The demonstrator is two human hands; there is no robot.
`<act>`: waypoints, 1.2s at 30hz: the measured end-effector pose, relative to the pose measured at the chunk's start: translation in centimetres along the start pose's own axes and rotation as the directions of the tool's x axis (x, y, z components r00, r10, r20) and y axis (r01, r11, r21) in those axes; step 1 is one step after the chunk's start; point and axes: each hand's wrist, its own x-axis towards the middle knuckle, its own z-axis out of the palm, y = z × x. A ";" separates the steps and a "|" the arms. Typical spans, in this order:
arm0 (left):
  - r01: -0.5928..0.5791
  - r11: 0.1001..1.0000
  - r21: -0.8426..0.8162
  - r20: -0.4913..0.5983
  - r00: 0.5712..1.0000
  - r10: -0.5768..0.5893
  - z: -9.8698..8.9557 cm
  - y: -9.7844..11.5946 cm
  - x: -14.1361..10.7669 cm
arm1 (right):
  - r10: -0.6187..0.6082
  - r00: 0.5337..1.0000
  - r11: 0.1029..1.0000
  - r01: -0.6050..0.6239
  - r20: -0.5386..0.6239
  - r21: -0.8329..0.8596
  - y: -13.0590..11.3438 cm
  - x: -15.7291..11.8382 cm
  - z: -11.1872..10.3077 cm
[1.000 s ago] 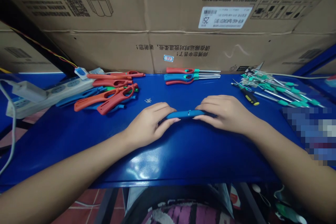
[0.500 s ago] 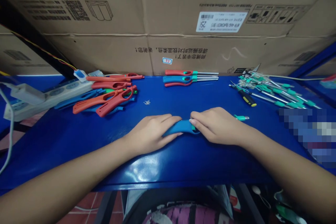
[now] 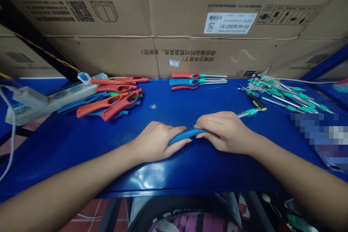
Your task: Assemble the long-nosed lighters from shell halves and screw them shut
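Between both hands, above the blue table (image 3: 163,177), is a blue long-nosed lighter (image 3: 187,135). My left hand (image 3: 157,140) is closed round the rear of its handle. Fingers of my right hand (image 3: 224,130) wrap its front part and hide the trigger area. Past the right hand a metal tube with a green collar (image 3: 249,112) sticks out; its joint with the handle is hidden. The tube's tip comes close to a black and yellow screwdriver (image 3: 255,101). Three lighters with red and blue handles (image 3: 185,82) lie side by side at the back.
At left, red, orange, blue and green lighter handles (image 3: 116,107) are heaped beside a white power strip (image 3: 65,94). Several metal tubes with green parts (image 3: 293,96) are piled at right. Tiny pale bits (image 3: 153,106) lie mid-table. A cardboard box (image 3: 176,7) stands behind.
The blue lighter has been rolled in my hands, so its handle now shows a narrower side. Its tube tip has swung away from me, towards the screwdriver.
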 end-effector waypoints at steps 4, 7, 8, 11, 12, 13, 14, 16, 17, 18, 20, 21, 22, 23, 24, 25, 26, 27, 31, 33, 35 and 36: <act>0.027 0.995 0.095 -0.010 1.000 -0.026 -0.3 -0.7 0.2 | 0.051 0.998 0.999 -0.051 0.024 0.009 1.0 0.2 -0.8; 0.057 0.985 0.164 -0.016 0.998 -0.055 -0.7 -1.3 0.4 | 0.059 0.998 0.998 -0.059 0.019 -0.006 1.9 0.1 -1.3; 0.065 0.983 0.171 -0.015 0.998 -0.064 -0.7 -1.4 0.4 | 0.058 0.998 0.998 -0.058 0.011 -0.004 2.1 0.0 -1.3; 0.075 0.986 0.148 -0.012 0.997 -0.074 -0.9 -1.5 0.4 | 0.054 0.998 0.998 -0.054 -0.030 -0.028 2.1 -0.1 -1.3; 0.077 0.989 0.129 -0.013 0.997 -0.076 -0.9 -1.4 0.4 | 0.055 0.997 0.997 -0.057 -0.045 -0.053 2.0 -0.1 -1.3; 0.082 0.991 0.109 -0.015 0.997 -0.080 -0.9 -1.3 0.4 | 0.054 0.997 0.995 -0.059 -0.056 -0.082 1.8 -0.1 -1.2; 0.088 0.992 0.091 -0.020 0.996 -0.086 -0.9 -1.2 0.4 | 0.052 0.997 0.992 -0.059 -0.061 -0.111 1.6 -0.1 -1.2; 0.097 0.992 0.075 -0.038 0.995 -0.094 -0.8 -0.9 0.5 | 0.041 0.997 0.986 -0.050 -0.060 -0.156 1.2 0.0 -0.9; 0.093 0.993 0.074 -0.043 0.995 -0.090 -0.6 -0.8 0.5 | 0.033 0.998 0.985 -0.042 -0.056 -0.168 0.9 0.1 -0.7; 0.082 0.993 0.079 -0.042 0.996 -0.079 -0.5 -0.6 0.5 | 0.028 0.998 0.985 -0.036 -0.049 -0.170 0.6 0.2 -0.4; 0.059 0.994 0.095 -0.019 0.998 -0.057 -0.3 -0.1 0.5 | 0.020 0.999 0.987 -0.026 -0.036 -0.158 0.0 0.4 0.2; 0.057 0.993 0.104 -0.007 0.998 -0.056 -0.2 0.1 0.5 | 0.022 0.999 0.988 -0.026 -0.031 -0.152 -0.3 0.5 0.5; 0.060 0.992 0.112 -0.001 0.998 -0.060 -0.1 0.2 0.5 | 0.025 0.999 0.988 -0.028 -0.024 -0.150 -0.5 0.6 0.7; 0.063 0.991 0.120 0.003 0.998 -0.064 0.0 0.3 0.5 | 0.029 0.999 0.988 -0.031 -0.018 -0.153 -0.6 0.6 0.7; 0.068 0.989 0.129 0.004 0.998 -0.069 -0.1 0.4 0.5 | 0.032 0.999 0.986 -0.033 -0.006 -0.162 -0.6 0.6 0.7; 0.074 0.988 0.139 0.002 0.997 -0.075 -0.1 0.3 0.5 | 0.036 0.999 0.983 -0.032 0.017 -0.180 -0.5 0.6 0.5; 0.080 0.985 0.150 -0.002 0.997 -0.081 -0.2 0.2 0.5 | 0.043 0.998 0.978 -0.033 0.044 -0.208 -0.1 0.6 0.2; 0.089 0.983 0.162 -0.006 0.996 -0.089 -0.3 0.0 0.5 | 0.057 0.996 0.969 -0.036 0.075 -0.246 0.3 0.5 -0.2; 0.138 0.969 0.206 -0.041 0.990 -0.132 -0.9 -1.1 0.6 | 0.187 0.978 0.906 -0.137 0.089 -0.401 3.5 -0.5 -2.1; 0.157 0.962 0.223 -0.066 0.987 -0.146 -1.1 -1.5 0.7 | 0.216 0.974 0.902 -0.174 0.063 -0.396 5.2 -1.0 -2.9; 0.165 0.957 0.239 -0.081 0.985 -0.150 -1.2 -1.8 0.7 | 0.218 0.974 0.917 -0.185 0.058 -0.352 6.3 -1.4 -3.5; 0.163 0.955 0.247 -0.081 0.986 -0.147 -1.3 -1.8 0.7 | 0.210 0.976 0.928 -0.180 0.060 -0.325 6.6 -1.5 -3.6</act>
